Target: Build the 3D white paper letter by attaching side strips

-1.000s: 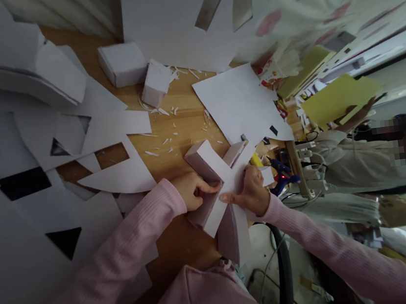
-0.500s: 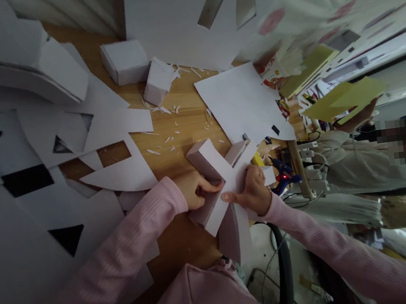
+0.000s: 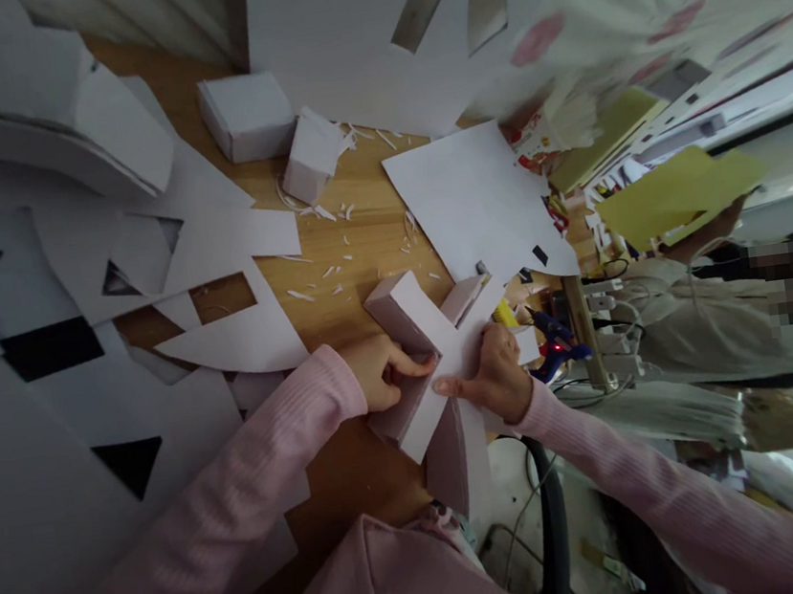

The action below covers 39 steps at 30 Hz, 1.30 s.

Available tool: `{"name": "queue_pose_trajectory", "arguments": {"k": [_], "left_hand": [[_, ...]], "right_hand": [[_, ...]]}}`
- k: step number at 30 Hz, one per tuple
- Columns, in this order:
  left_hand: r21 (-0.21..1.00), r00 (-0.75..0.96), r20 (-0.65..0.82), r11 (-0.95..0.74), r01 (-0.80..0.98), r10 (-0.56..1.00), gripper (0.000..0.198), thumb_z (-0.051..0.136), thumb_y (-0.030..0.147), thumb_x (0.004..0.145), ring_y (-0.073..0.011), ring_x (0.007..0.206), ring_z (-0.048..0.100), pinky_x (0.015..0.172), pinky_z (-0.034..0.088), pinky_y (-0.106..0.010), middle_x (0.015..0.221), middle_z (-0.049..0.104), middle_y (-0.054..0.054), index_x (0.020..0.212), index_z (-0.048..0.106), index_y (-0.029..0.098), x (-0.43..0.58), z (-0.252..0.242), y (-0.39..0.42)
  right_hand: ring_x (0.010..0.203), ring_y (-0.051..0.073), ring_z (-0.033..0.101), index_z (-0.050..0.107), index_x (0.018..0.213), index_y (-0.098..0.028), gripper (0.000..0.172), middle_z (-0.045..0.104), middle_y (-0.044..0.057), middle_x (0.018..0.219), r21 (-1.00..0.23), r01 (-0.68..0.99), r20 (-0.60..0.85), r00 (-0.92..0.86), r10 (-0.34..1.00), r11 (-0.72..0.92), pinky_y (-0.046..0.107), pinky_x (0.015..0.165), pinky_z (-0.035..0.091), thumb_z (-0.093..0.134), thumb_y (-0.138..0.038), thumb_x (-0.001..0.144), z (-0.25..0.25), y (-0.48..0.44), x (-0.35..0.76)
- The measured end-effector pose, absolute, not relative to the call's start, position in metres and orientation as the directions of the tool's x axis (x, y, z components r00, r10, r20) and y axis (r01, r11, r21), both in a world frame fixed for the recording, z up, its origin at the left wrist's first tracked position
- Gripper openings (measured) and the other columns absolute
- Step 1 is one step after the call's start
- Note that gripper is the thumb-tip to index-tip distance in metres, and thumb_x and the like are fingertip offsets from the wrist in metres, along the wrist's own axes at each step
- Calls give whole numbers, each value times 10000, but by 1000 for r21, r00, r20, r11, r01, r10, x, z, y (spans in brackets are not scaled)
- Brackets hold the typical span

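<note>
A white X-shaped box form (image 3: 458, 352), which looks made of foam board or card, lies at the table's front edge. My left hand (image 3: 379, 372) is closed at its left notch, fingertips pressed against the inner corner; part of those fingers is hidden behind the wall. On the form's right side my right hand (image 3: 499, 376) grips it, thumb flat on the top face and fingers curled over the far edge. Below it, another white folded piece (image 3: 456, 458) hangs by my lap. A blue glue gun (image 3: 555, 340) with a red light sits just right of my right hand.
Two small white boxes (image 3: 248, 118) and thin offcuts lie on the wooden table (image 3: 360, 234). Cut white sheets (image 3: 229, 342) cover the left side; a white sheet (image 3: 481, 195) lies beyond the form. At right, a person holds yellow sheets (image 3: 673, 195).
Both hands keep the same hold on the X-shaped form. The view has shifted very slightly, and the other person's yellow sheets have moved a little.
</note>
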<state>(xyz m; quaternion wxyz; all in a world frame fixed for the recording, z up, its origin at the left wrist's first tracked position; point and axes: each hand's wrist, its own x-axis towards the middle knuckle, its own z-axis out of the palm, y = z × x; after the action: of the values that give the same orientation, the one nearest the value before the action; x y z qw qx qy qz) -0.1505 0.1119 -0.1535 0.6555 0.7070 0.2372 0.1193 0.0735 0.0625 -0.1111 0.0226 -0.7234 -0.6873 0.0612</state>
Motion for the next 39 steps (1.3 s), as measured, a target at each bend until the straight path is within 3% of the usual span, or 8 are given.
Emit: {"name": "queue_pose_trajectory", "arguments": {"k": [14, 20, 25, 39], "left_hand": [[989, 868, -118, -26, 149, 482, 634, 594, 42, 630, -109, 717, 557, 638, 425, -197, 981, 633, -11, 1234, 630, 232, -151, -154, 112], [993, 922, -99, -24, 117, 375, 796, 651, 37, 574, -98, 684, 519, 585, 422, -166, 798, 511, 31, 1339, 527, 222, -158, -156, 116], [996, 956, -88, 29, 84, 281, 840, 697, 97, 647, -111, 739, 521, 610, 443, -157, 786, 496, 35, 1415, 406, 271, -164, -156, 120], [994, 949, -71, 101, 41, 308, 776, 765, 136, 636, -109, 748, 514, 683, 459, -204, 849, 528, 24, 1349, 501, 296, -160, -171, 120]], "right_hand": [[844, 324, 499, 364, 841, -224, 913, 407, 44, 827, -141, 988, -61, 46, 997, -55, 551, 762, 430, 492, -984, 351, -113, 62, 77], [880, 329, 479, 393, 889, -203, 950, 405, 61, 860, -146, 988, -62, 40, 997, -49, 545, 803, 401, 452, -999, 372, -115, 60, 77], [904, 321, 464, 415, 934, -189, 982, 405, 64, 885, -146, 989, -67, 26, 997, -35, 528, 826, 387, 475, -990, 370, -116, 60, 79], [886, 333, 497, 419, 947, -170, 963, 434, 80, 886, -101, 995, -99, 10, 995, -20, 561, 807, 412, 524, -958, 404, -113, 62, 77]]}}
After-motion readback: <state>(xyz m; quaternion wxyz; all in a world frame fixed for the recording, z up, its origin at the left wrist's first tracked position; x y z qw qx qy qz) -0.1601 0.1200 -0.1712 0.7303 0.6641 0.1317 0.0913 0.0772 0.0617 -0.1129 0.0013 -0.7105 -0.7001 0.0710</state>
